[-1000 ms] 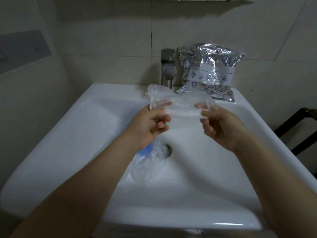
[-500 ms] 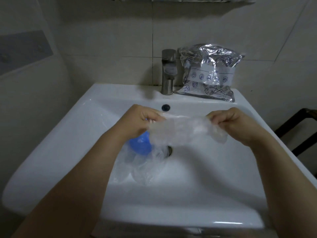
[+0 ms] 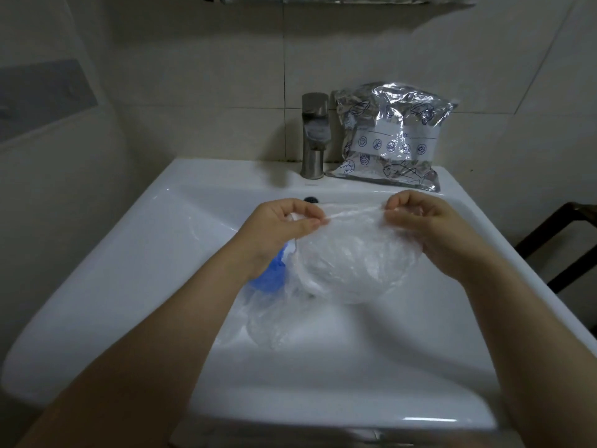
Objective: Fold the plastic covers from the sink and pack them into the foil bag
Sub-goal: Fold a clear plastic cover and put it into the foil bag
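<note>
Clear plastic cover (image 3: 352, 263) stretched between left hand (image 3: 277, 234) and right hand (image 3: 429, 231) fingers.

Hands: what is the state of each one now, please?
Left hand: closed, pinching one end of the clear plastic cover.
Right hand: closed, pinching the other end of the same cover.

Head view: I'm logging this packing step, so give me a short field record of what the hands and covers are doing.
left hand: pinches the held cover's top edge
right hand: pinches the same edge
held cover: clear plastic, stretched between the hands, hanging over the basin
other covers: clear and blue plastic in the sink
foil bag: on the rim beside the faucet
</note>
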`<state>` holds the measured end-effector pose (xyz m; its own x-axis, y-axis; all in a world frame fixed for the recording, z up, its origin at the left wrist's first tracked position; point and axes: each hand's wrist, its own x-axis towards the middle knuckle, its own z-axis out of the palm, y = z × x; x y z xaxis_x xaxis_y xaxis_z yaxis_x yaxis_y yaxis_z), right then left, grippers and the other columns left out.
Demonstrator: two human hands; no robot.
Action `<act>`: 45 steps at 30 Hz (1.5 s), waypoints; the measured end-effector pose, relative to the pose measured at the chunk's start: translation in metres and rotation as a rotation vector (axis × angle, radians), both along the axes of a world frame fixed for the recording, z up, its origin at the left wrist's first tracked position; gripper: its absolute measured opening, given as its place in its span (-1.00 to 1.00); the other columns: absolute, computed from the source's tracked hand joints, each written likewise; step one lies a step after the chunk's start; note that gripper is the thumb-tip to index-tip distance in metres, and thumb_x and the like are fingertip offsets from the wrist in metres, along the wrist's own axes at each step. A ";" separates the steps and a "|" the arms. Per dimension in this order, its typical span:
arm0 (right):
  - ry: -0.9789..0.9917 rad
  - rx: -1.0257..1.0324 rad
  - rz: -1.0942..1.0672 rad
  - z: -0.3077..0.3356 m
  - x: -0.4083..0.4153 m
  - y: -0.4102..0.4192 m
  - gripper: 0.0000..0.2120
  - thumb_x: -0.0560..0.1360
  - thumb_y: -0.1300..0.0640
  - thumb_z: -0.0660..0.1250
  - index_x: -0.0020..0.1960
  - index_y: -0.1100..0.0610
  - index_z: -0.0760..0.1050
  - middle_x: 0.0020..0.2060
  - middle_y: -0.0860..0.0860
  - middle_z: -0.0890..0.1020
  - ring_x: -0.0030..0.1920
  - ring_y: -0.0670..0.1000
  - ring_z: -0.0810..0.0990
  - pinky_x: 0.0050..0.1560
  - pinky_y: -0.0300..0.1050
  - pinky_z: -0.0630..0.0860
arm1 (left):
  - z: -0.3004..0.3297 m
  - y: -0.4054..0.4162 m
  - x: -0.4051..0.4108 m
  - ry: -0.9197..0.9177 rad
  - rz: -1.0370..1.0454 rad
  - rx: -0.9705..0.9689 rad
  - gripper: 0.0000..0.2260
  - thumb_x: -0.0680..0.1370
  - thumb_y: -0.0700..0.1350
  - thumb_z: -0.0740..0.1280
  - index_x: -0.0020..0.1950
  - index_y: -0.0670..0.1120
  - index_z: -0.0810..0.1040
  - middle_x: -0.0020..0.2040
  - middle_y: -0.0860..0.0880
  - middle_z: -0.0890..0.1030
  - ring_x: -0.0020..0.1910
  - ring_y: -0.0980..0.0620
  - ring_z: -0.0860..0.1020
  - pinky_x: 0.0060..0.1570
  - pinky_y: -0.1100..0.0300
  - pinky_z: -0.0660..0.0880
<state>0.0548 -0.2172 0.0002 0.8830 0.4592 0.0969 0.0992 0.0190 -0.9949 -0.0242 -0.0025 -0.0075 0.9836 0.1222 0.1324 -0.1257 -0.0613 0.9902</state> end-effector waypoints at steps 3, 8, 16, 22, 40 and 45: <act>0.102 0.139 0.023 0.003 -0.001 0.000 -0.87 0.32 0.32 0.34 -0.19 0.13 0.50 -0.39 -0.04 0.59 -0.35 -0.10 0.59 -0.36 -0.32 0.51 | 0.001 0.001 0.000 0.021 -0.012 -0.139 -0.81 0.47 -0.42 0.28 -0.16 -0.13 0.55 -0.31 0.06 0.68 -0.26 0.23 0.63 -0.22 0.43 0.50; 0.081 0.168 0.050 0.004 -0.004 0.002 -0.76 0.27 0.35 0.32 -0.08 0.18 0.53 -0.39 -0.06 0.62 -0.38 -0.13 0.57 -0.26 -0.34 0.53 | 0.003 0.005 0.000 0.025 -0.016 -0.276 -0.73 0.49 -0.44 0.22 -0.07 -0.10 0.56 -0.27 0.06 0.69 -0.21 0.21 0.64 -0.14 0.39 0.54; -0.387 -0.384 -0.249 -0.003 -0.001 0.002 -0.89 0.47 0.22 0.37 -0.22 0.09 0.56 -0.34 -0.10 0.55 -0.41 -0.27 0.46 -0.35 -0.49 0.32 | -0.009 0.004 0.005 0.128 0.029 -0.145 -0.76 0.49 -0.32 0.33 0.06 -0.04 0.59 -0.19 0.06 0.69 -0.15 0.19 0.63 0.02 0.31 0.53; -0.305 -0.362 -0.191 -0.002 -0.002 0.000 -0.85 0.44 0.23 0.40 -0.25 0.02 0.57 -0.21 -0.01 0.59 -0.22 -0.10 0.52 -0.16 -0.31 0.43 | -0.014 -0.001 0.007 0.122 0.200 0.085 -0.89 0.50 -0.27 0.36 -0.02 -0.16 0.64 -0.32 0.06 0.64 -0.32 0.19 0.60 -0.10 0.26 0.53; 0.057 0.002 -0.208 -0.008 -0.006 0.017 -0.75 0.38 0.25 0.20 -0.42 0.09 0.54 -0.46 -0.02 0.50 -0.42 -0.04 0.40 -0.40 -0.20 0.26 | 0.002 -0.009 -0.001 0.119 0.166 -0.004 -0.70 0.51 -0.25 0.23 -0.38 -0.06 0.59 -0.38 0.05 0.56 -0.34 0.08 0.50 -0.33 0.34 0.43; -0.054 -0.148 -0.103 -0.010 -0.009 0.018 -0.85 0.39 0.25 0.44 -0.25 0.12 0.47 -0.38 0.03 0.50 -0.42 -0.07 0.44 -0.38 -0.26 0.37 | -0.003 -0.011 0.000 0.108 0.191 0.075 -0.83 0.42 -0.16 0.46 -0.33 -0.03 0.53 -0.38 0.13 0.53 -0.37 0.20 0.48 -0.23 0.32 0.40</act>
